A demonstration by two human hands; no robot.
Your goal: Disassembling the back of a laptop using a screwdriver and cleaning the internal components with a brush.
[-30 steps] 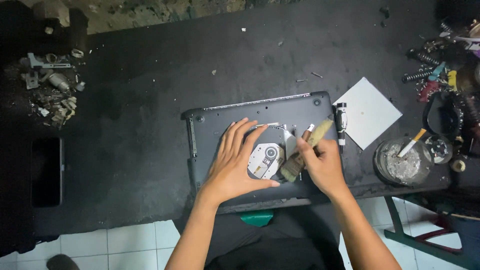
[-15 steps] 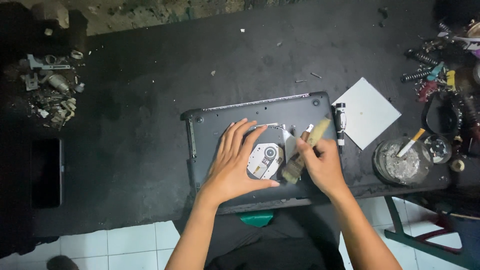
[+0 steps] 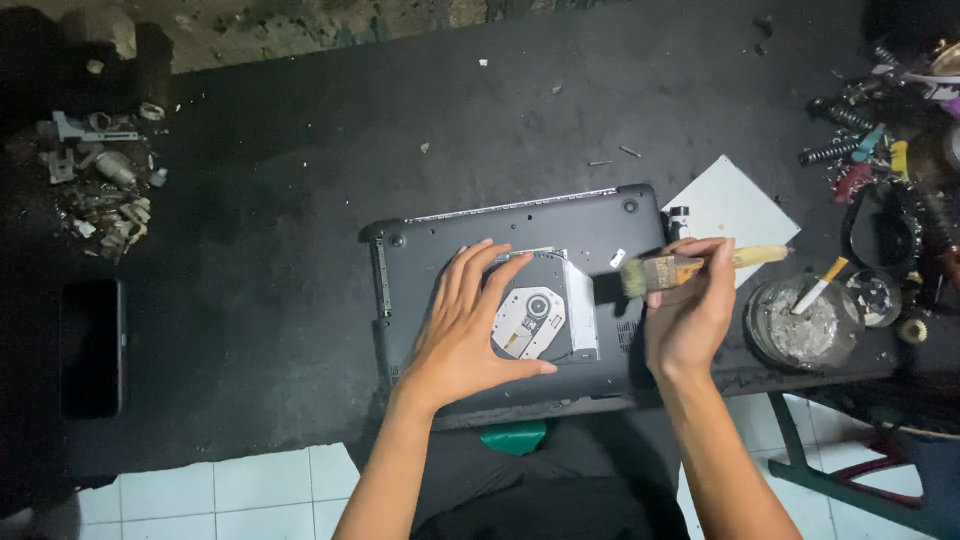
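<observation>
A: Nearest first. What have the hands got?

B: Left hand [image 3: 470,325] lies flat, fingers spread, on the laptop [image 3: 520,290], which sits underside up at the table's [image 3: 300,250] near edge. Its fingertips touch the drive [image 3: 545,318] lying on the casing. Right hand [image 3: 690,315] is closed round a brush [image 3: 665,268], bristles toward the drive, handle out over the white sheet [image 3: 735,205].

A: How would the drive handle?

B: In my judgement light, stiff and thin, its exposed hub and lens delicate. Take it by the metal side edges, not the face. The brush is light; grip at the ferrule suits fine strokes.

A: Further off?

B: Ashtray [image 3: 800,325] to the right, springs and tools [image 3: 860,130] beyond it, a phone [image 3: 92,345] at far left, scrap parts [image 3: 95,175] behind.
</observation>
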